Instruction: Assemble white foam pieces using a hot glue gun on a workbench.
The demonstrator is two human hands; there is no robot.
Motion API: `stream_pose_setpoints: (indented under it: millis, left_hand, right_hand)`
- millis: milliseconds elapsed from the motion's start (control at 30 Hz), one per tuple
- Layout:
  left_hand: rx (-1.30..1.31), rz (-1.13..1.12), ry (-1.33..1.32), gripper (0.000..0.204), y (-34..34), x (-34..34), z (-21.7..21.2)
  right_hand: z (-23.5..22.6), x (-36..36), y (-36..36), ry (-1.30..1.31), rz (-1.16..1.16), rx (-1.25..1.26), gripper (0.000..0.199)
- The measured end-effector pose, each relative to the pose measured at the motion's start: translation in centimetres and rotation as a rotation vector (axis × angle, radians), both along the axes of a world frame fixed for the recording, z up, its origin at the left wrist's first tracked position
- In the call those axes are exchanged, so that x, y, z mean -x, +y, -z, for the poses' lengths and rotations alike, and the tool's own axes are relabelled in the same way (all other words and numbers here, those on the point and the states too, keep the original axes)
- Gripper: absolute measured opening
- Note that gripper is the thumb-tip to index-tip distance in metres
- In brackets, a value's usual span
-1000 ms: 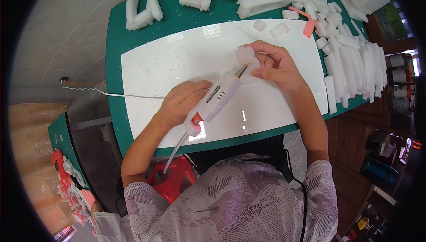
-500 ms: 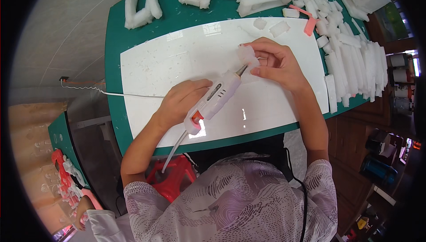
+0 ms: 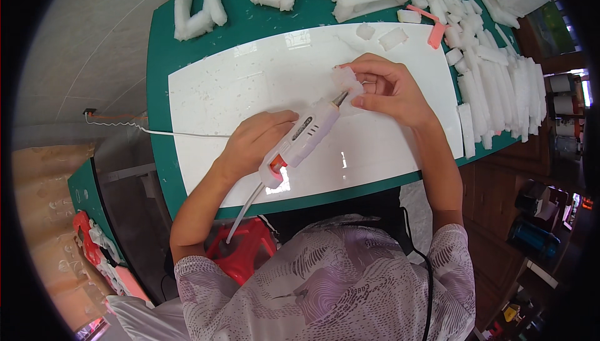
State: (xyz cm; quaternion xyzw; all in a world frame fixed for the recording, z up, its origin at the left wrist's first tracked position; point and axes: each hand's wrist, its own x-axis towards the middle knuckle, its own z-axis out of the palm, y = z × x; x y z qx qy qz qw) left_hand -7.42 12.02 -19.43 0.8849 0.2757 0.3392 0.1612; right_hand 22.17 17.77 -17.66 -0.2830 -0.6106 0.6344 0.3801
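Note:
My left hand [image 3: 253, 144] is closed round the grip of a pale lilac glue gun [image 3: 303, 138], which lies tilted up and to the right. A glue stick [image 3: 245, 213] sticks out of its back end. The metal nozzle is at a small piece of whitish foam [image 3: 347, 80], touching it or very near. That piece is pinched in the fingers of my right hand [image 3: 390, 91], above the white board [image 3: 250, 78]. Part of the foam is hidden behind the fingers.
White foam strips [image 3: 497, 100] are heaped at the right of the green table [image 3: 164, 47], and foam frames [image 3: 199, 3] stand at the back. Two flat foam scraps [image 3: 392, 39] and a pink piece [image 3: 436, 35] lie beyond my right hand. A white cord [image 3: 181, 133] runs off left. A red stool [image 3: 244, 250] stands below.
Both hands, the glue gun and the foam piece keep nearly the same place; the foam piece has tilted slightly. At lower left, another person's arm has gone out of sight.

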Motion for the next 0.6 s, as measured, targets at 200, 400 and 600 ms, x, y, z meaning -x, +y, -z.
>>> stream_pose_setpoints:
  millis: [200, 400, 600]
  left_hand:
    - [-0.001, -0.006, 0.016, 0.028, -0.05, 0.00, 0.04]
    - [-0.001, -0.006, 0.025, 0.028, 0.01, 0.02, 0.01]
    - [0.014, -0.003, 0.032, 0.030, 0.00, -0.01, 0.01]
  right_hand:
    - [-0.42, -0.08, -0.07, -0.078, 0.011, -0.032, 0.048]
    - [-0.16, -0.17, -0.01, -0.104, 0.018, -0.071, 0.048]
    - [-0.16, -0.15, 0.04, -0.108, 0.012, -0.069, 0.049]
